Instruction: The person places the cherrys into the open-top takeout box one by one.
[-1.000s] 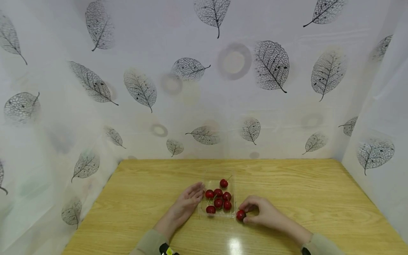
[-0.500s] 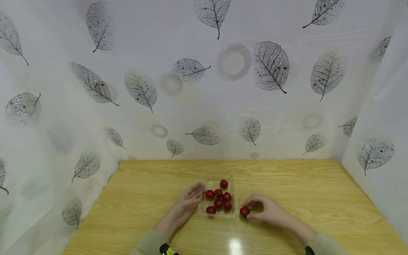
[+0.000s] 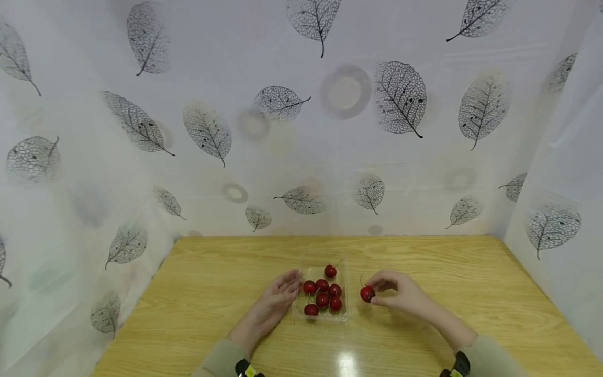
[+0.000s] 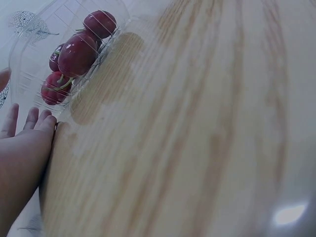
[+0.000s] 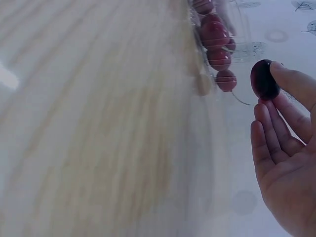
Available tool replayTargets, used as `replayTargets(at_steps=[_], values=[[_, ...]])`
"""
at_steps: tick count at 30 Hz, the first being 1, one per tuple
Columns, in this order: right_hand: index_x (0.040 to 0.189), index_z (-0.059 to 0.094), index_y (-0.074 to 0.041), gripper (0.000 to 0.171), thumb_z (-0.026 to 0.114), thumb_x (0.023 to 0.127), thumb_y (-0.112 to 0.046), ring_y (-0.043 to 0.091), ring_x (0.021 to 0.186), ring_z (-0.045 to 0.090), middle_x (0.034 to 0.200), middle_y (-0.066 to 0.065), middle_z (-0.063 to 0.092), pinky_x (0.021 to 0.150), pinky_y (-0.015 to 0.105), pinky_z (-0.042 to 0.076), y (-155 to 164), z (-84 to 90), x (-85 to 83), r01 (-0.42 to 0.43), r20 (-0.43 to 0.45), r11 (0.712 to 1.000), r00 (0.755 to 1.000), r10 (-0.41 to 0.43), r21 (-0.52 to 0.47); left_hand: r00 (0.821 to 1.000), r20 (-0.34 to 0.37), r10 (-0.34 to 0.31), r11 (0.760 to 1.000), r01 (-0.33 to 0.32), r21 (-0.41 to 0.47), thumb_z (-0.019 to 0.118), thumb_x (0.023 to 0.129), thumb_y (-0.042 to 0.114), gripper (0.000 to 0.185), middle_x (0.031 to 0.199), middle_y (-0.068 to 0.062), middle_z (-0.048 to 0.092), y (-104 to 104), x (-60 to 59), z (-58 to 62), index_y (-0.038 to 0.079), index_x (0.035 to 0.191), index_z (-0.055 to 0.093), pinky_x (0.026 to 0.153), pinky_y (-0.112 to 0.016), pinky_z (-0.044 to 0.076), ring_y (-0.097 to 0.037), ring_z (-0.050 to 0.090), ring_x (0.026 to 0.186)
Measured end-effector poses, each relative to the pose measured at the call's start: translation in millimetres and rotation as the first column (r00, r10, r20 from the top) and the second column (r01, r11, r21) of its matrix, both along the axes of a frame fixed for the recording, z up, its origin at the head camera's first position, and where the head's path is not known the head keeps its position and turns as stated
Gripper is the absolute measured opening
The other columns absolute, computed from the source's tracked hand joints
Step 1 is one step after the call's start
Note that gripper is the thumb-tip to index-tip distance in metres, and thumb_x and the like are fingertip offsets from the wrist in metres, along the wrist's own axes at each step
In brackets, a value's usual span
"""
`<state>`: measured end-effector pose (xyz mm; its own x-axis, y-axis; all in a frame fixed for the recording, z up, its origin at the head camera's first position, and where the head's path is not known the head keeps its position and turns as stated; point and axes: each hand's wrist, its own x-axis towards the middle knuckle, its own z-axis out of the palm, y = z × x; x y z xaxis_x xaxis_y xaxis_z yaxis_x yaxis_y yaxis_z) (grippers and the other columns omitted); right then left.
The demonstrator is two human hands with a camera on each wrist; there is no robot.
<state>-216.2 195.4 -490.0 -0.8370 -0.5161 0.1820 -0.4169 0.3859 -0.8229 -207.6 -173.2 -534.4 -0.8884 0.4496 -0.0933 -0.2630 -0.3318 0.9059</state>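
Note:
A clear plastic tray [image 3: 298, 309] sits on the wooden table [image 3: 212, 293] and holds several red cherries [image 3: 322, 293]. My left hand [image 3: 281, 293] lies with straight fingers against the tray's left wall [image 4: 29, 74]; its fingertips [image 4: 34, 118] touch the wall. My right hand [image 3: 393, 290] is raised just right of the tray and pinches one red cherry [image 3: 367, 294] between thumb and fingertips. In the right wrist view the pinched cherry [image 5: 264, 79] shows dark at the fingertips [image 5: 291, 81], with the tray's cherries [image 5: 215, 37] beyond it.
White curtains printed with grey leaves [image 3: 400, 97] close in the table at the back and both sides. A bright glare spot [image 3: 347, 363] lies on the wood near the front edge. Bare wood spreads left and right of the tray.
My right hand has lifted the cherry off the table by the tray's near right corner and carried it up and slightly further back. The left hand has stayed still.

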Motion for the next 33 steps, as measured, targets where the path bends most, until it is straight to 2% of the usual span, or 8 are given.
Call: replayTargets(at_steps=[5, 9, 15, 19, 22, 26, 30, 33], values=[[0.119, 0.074, -0.001, 0.034, 0.084, 0.090, -0.015, -0.001, 0.097, 0.066, 0.111, 0.013, 0.077, 0.091, 0.028, 0.062, -4.9, 8.9, -8.7, 0.017, 0.009, 1.000, 1.000, -0.017, -0.001, 1.000, -0.009, -0.002, 1.000, 0.002, -0.008, 0.049, 0.102, -0.005, 0.076, 0.176, -0.028, 0.006, -0.9, -0.8, -1.0, -0.009, 0.166, 0.008, 0.119, -0.014, 0.040, -0.015, 0.036, 0.152], [0.118, 0.074, -0.001, 0.032, 0.084, 0.090, -0.013, 0.000, 0.097, 0.067, 0.111, 0.014, 0.077, 0.092, 0.032, 0.063, -10.2, 13.4, -17.1, 0.026, -0.020, 1.000, 0.999, -0.026, 0.003, 1.000, -0.013, -0.005, 1.000, 0.005, -0.005, 0.052, 0.102, -0.004, 0.077, 0.176, -0.028, 0.006, -1.0, -0.6, -1.4, -0.009, 0.165, 0.007, 0.120, -0.014, 0.040, -0.018, 0.034, 0.154], [0.119, 0.075, -0.004, 0.032, 0.084, 0.090, -0.016, 0.013, 0.099, 0.071, 0.113, 0.011, 0.077, 0.094, 0.035, 0.063, -20.7, 20.0, -29.2, 0.037, -0.028, 0.999, 0.999, -0.036, 0.034, 1.000, -0.016, -0.007, 1.000, 0.007, -0.004, 0.051, 0.103, -0.004, 0.076, 0.176, -0.028, 0.006, -0.5, -0.2, -2.7, -0.009, 0.165, 0.007, 0.121, -0.015, 0.039, -0.015, 0.036, 0.152], [0.120, 0.075, -0.003, 0.034, 0.084, 0.090, -0.016, 0.017, 0.101, 0.072, 0.113, 0.011, 0.077, 0.096, 0.046, 0.063, -31.0, 23.7, -34.5, 0.026, -0.026, 0.999, 0.999, -0.025, 0.034, 1.000, -0.011, -0.003, 1.000, 0.003, -0.006, 0.048, 0.102, -0.006, 0.075, 0.176, -0.028, 0.007, -0.2, -0.1, -2.6, -0.009, 0.166, 0.008, 0.120, -0.014, 0.040, -0.012, 0.039, 0.150], [0.122, 0.074, -0.002, 0.036, 0.083, 0.091, -0.017, 0.020, 0.103, 0.072, 0.115, 0.012, 0.077, 0.099, 0.054, 0.061, -39.9, 26.4, -38.0, 0.024, -0.010, 0.999, 1.000, -0.024, 0.027, 1.000, -0.011, -0.002, 1.000, 0.002, -0.008, 0.048, 0.102, -0.006, 0.075, 0.176, -0.027, 0.008, -0.1, -0.1, -2.4, -0.008, 0.166, 0.009, 0.120, -0.015, 0.040, -0.015, 0.036, 0.153], [0.124, 0.073, 0.000, 0.038, 0.083, 0.091, -0.017, 0.029, 0.106, 0.073, 0.115, 0.015, 0.077, 0.100, 0.058, 0.060, -50.9, 28.6, -42.8, 0.025, 0.018, 1.000, 1.000, -0.026, 0.013, 1.000, -0.013, -0.002, 1.000, 0.002, -0.008, 0.048, 0.102, -0.006, 0.075, 0.176, -0.027, 0.009, 0.2, -0.1, -1.6, -0.008, 0.166, 0.009, 0.121, -0.015, 0.040, -0.016, 0.035, 0.154], [0.125, 0.073, 0.001, 0.039, 0.083, 0.091, -0.016, 0.029, 0.105, 0.073, 0.116, 0.017, 0.077, 0.099, 0.052, 0.062, -60.4, 27.2, -47.5, 0.017, 0.021, 1.000, 1.000, -0.017, -0.005, 1.000, -0.017, -0.006, 1.000, 0.006, -0.005, 0.048, 0.103, -0.005, 0.075, 0.176, -0.028, 0.008, 0.8, 0.3, -0.4, -0.009, 0.166, 0.008, 0.121, -0.015, 0.040, -0.010, 0.041, 0.149], [0.126, 0.073, 0.001, 0.039, 0.083, 0.091, -0.015, 0.025, 0.104, 0.073, 0.116, 0.017, 0.078, 0.097, 0.041, 0.063, -67.0, 24.3, -51.1, 0.011, 0.023, 1.000, 1.000, -0.011, -0.014, 1.000, -0.025, -0.007, 1.000, 0.007, -0.005, 0.048, 0.103, -0.005, 0.074, 0.175, -0.029, 0.008, 0.8, 0.4, -0.2, -0.009, 0.165, 0.008, 0.120, -0.015, 0.040, -0.010, 0.041, 0.148]])
